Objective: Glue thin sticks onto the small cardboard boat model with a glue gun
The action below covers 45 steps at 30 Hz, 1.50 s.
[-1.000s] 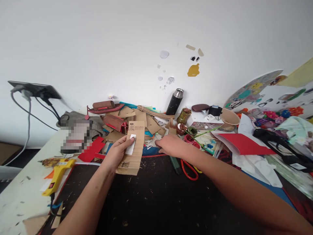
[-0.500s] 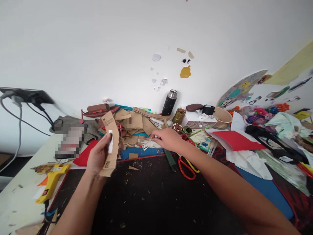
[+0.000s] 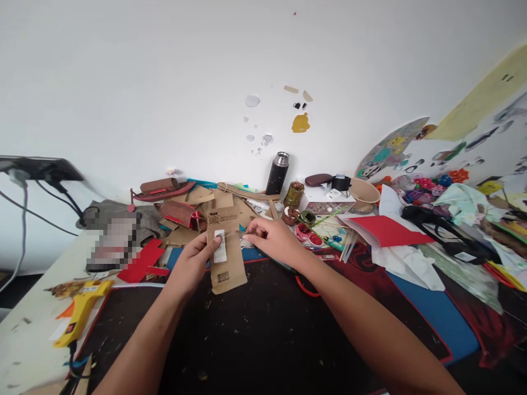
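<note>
My left hand (image 3: 191,267) grips a brown cardboard piece (image 3: 233,263) by its left side, thumb on top. The cardboard carries a white label (image 3: 220,251) and dark printing, and it is held upright above the dark mat. My right hand (image 3: 272,238) is just right of the cardboard, with its fingers curled and the tips pressed together near the edge. Whatever lies between those fingertips is too small to make out. Behind both hands lies a heap of cardboard scraps (image 3: 224,199). Scissors with a red handle (image 3: 307,286) lie partly hidden below my right forearm.
A yellow glue gun (image 3: 84,312) lies at left beside red card pieces (image 3: 142,262). Toward the wall stand a black flask (image 3: 278,174) and open paint pots (image 3: 304,231). Red paper (image 3: 397,232) and a black strap item (image 3: 453,236) are at right.
My left hand has brought the cardboard rightward and turned its face toward me. The right hand has come back slightly from the scrap heap, closer to the cardboard. The view has shifted a little.
</note>
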Each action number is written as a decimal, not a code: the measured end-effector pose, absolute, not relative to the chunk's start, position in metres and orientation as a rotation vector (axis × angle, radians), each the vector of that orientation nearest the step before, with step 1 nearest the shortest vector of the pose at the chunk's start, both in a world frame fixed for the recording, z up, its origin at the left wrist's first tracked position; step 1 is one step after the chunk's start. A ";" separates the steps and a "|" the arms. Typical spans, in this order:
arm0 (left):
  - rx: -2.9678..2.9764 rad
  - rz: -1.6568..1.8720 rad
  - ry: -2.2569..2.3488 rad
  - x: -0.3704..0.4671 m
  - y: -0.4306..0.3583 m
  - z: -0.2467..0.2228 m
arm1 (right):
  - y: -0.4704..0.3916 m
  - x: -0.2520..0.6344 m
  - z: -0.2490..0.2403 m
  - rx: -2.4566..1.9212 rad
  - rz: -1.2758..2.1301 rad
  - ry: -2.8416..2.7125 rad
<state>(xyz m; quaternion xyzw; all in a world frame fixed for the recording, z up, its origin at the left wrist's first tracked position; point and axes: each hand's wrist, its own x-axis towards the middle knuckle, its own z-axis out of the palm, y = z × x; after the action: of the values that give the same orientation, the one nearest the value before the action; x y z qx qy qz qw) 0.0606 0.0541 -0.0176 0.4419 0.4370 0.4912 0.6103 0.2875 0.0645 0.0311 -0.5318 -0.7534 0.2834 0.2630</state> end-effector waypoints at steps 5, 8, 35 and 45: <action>1.204 1.136 1.124 0.067 0.050 -0.007 | 0.071 0.280 0.027 -1.396 0.728 -2.066; 1.314 1.161 1.237 0.068 0.048 -0.005 | 0.070 0.272 0.021 -1.333 0.739 -2.092; 0.508 1.243 1.121 0.081 0.056 -0.013 | 0.040 0.251 -0.037 -0.991 1.418 -0.879; 0.577 1.178 1.068 0.068 0.056 -0.023 | 0.041 0.273 -0.042 -0.991 1.434 -0.788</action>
<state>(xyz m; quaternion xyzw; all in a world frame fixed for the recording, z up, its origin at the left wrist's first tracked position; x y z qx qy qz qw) 0.0684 0.0565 -0.0231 0.2551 0.4727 0.5212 0.6632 0.2732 0.0405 -0.0419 -0.4234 -0.3365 0.6126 0.5764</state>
